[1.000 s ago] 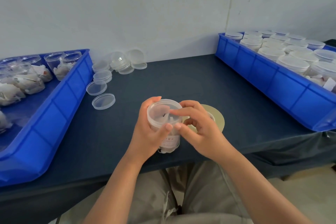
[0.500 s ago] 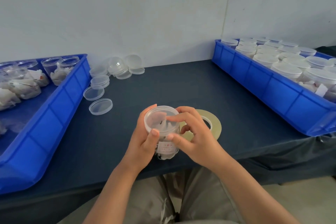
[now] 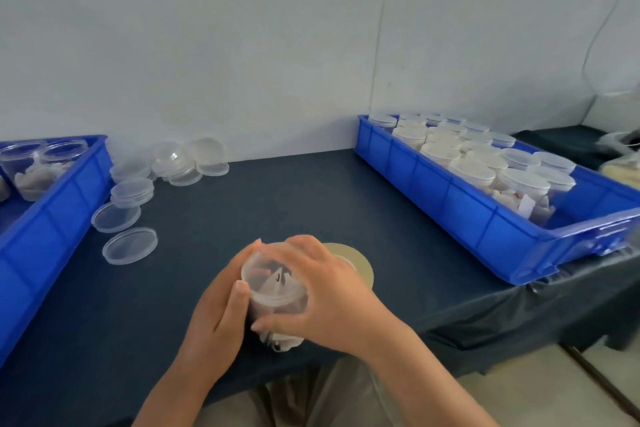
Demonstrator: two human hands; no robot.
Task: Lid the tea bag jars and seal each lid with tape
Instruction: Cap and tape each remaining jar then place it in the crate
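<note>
**Firmly gripped in the middle, clutter on either side**

Farthest left, a blue plastic crate (image 3: 52, 222) holds open clear jars (image 3: 33, 166) with tea bags inside. Just beside it, on the dark blue desk (image 3: 277, 191), lie loose clear round lids (image 3: 130, 245), some stacked and some leaning by the wall. At the desk's near edge, the left hand (image 3: 214, 319) has its fingers curled round the side of a clear round plastic jar (image 3: 273, 288) of tea bags with its lid on. The right hand (image 3: 332, 295) clamps the other side, thumb low and fingers over the lid's rim. Behind that hand a yellowish roll of tape (image 3: 362, 265) lies flat, partly hidden. Far right, a second blue crate (image 3: 485, 229) is packed with lidded jars (image 3: 474, 166).
</note>
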